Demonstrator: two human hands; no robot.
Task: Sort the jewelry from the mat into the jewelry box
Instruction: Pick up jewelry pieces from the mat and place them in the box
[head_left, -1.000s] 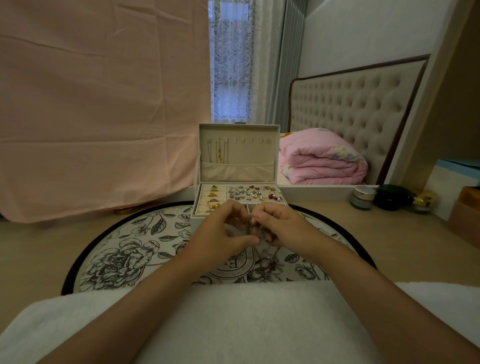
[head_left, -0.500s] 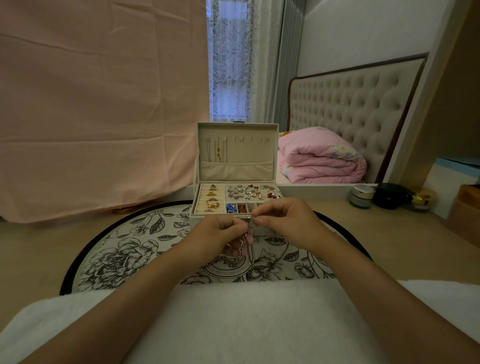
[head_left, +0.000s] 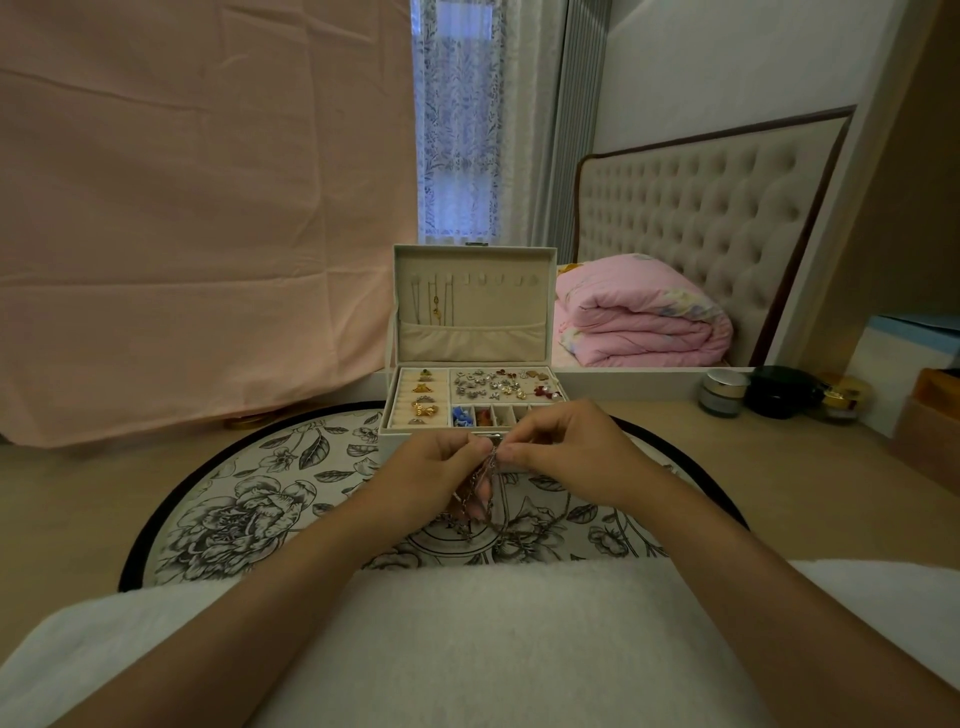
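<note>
Both hands pinch one chain (head_left: 485, 493) at its top — left hand (head_left: 434, 475) and right hand (head_left: 569, 454) fingertip to fingertip, just near of the jewelry box (head_left: 395, 415). The chain hangs straight down, its lower loops resting on the mat (head_left: 234, 509). Box lies directly beyond — right hand slightly nearer it.

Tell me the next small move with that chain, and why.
Probably lift the chain toward the free hooks in the lid: both hands pinch its top, its loop trails on the mat, and other chains already hang there.
</note>
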